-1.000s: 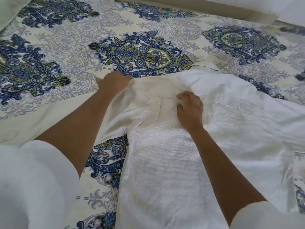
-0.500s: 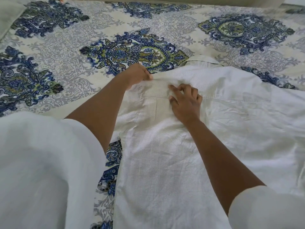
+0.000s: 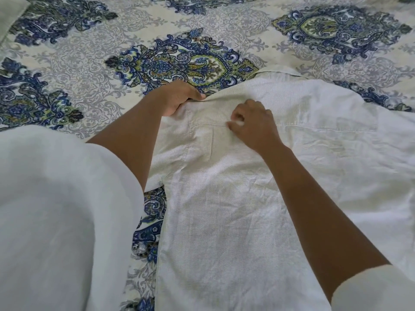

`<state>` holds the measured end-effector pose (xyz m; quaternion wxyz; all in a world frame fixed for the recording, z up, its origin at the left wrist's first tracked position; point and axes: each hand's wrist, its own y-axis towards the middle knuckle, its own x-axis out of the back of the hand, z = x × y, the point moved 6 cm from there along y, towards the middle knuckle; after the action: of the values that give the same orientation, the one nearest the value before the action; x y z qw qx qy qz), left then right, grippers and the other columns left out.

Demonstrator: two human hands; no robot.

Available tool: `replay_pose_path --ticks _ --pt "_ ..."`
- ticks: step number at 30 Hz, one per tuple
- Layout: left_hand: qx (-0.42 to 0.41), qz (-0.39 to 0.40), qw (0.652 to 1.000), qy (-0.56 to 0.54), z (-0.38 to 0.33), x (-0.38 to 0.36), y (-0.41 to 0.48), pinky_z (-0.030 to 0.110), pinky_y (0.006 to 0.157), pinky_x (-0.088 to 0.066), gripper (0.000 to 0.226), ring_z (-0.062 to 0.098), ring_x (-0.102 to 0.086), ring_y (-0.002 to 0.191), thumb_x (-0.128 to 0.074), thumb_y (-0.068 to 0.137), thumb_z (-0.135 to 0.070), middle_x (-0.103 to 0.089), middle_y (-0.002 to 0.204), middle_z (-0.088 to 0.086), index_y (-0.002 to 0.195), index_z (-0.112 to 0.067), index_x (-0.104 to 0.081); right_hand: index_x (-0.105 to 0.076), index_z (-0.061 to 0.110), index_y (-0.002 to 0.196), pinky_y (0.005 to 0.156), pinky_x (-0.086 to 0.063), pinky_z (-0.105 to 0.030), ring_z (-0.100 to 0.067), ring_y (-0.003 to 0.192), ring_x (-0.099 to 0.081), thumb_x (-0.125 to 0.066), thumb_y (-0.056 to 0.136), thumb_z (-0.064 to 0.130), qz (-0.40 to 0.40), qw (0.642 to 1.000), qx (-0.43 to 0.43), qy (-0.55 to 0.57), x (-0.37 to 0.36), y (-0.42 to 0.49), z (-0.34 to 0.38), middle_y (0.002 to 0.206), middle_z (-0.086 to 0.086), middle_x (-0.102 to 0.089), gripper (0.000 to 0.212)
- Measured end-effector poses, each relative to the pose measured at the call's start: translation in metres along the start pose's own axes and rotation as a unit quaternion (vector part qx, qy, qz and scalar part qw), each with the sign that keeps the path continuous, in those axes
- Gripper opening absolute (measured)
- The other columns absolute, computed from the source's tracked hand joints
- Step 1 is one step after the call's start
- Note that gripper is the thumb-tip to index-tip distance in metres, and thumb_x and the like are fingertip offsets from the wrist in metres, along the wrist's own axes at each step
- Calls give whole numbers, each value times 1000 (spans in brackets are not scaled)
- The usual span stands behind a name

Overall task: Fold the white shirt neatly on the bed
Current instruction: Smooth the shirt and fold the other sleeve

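Observation:
The white shirt (image 3: pixel 235 209) lies spread flat, back side up, on the patterned bed cover (image 3: pixel 89 70), its collar at the far edge. My left hand (image 3: pixel 177 96) grips the shirt's left shoulder edge, thumb on top of the cloth. My right hand (image 3: pixel 253 122) rests on the yoke seam just right of that shoulder, fingers curled and pinching the fabric. The short left sleeve lies bunched under my left forearm.
The bed cover, with blue and green medallions, stretches far and left of the shirt. My own white sleeves fill the lower left and lower right corners. A pale pillow edge (image 3: pixel 9 12) shows at the top left.
My left hand slid right along the shoulder edge and closed on it. My right hand curled its fingers on the yoke seam. The view moved closer.

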<state>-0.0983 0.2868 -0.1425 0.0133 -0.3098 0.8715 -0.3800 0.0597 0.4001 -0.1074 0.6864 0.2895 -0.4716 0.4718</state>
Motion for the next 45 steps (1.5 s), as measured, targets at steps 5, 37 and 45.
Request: replay_pose_path --ticks 5,37,45 --pt "-17 -14 1000 12 -4 -1 -2 37 82 -43 13 27 -54 86 -76 69 -18 -57 85 13 69 -9 -67 -64 14 92 84 -28 -32 -21 105 -45 -50 90 15 36 998 41 -36 -14 -7 17 102 -1 -59 14" --pt "-75 -157 984 41 -9 -9 -6 10 31 -23 31 5 -32 34 -58 91 -13 -40 59 -1 63 -16 -48 -65 10 94 86 -26 -24 -19 98 -50 -47 90 12 -90 992 6 86 -3 -52 14 96 -2 -61 19" --pt "-177 -270 906 273 -9 -28 -50 42 98 -34 12 22 -53 102 -53 86 -18 -59 101 0 95 -20 -61 -64 14 97 94 -22 -24 -22 106 -49 -53 83 8 -92 992 -15 85 -34 -68 2 104 1 -59 18"
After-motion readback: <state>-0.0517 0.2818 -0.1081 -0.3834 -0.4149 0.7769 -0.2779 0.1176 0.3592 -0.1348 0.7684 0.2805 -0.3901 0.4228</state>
